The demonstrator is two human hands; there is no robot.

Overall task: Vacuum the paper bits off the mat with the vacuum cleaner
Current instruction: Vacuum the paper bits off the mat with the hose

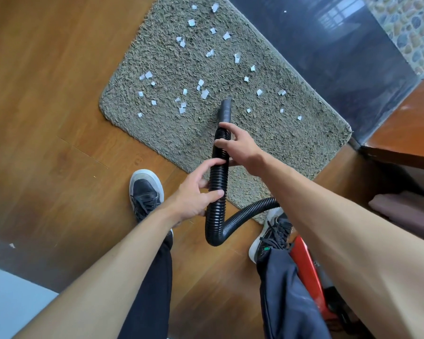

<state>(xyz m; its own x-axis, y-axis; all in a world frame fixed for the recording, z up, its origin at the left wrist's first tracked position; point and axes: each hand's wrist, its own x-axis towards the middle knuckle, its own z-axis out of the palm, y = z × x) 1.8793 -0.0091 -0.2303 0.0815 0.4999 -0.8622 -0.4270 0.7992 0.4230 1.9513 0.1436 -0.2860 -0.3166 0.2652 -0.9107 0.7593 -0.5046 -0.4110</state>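
Wood floor [59, 94] under grey shag mat [267, 143], paper bits [204, 93] strewn over most of it; I judge clearing barely begun, left hand [194, 192] and right hand [240, 145] both gripping the corrugated hose [219, 172], nozzle [225, 111] at mid-mat.

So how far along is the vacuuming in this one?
Done: little; only the near strip of the mat looks clean. In hand: the left hand and right hand both grip the black hose, its nozzle pointed at the mat's middle. Left: many paper bits scattered across the middle and far end.
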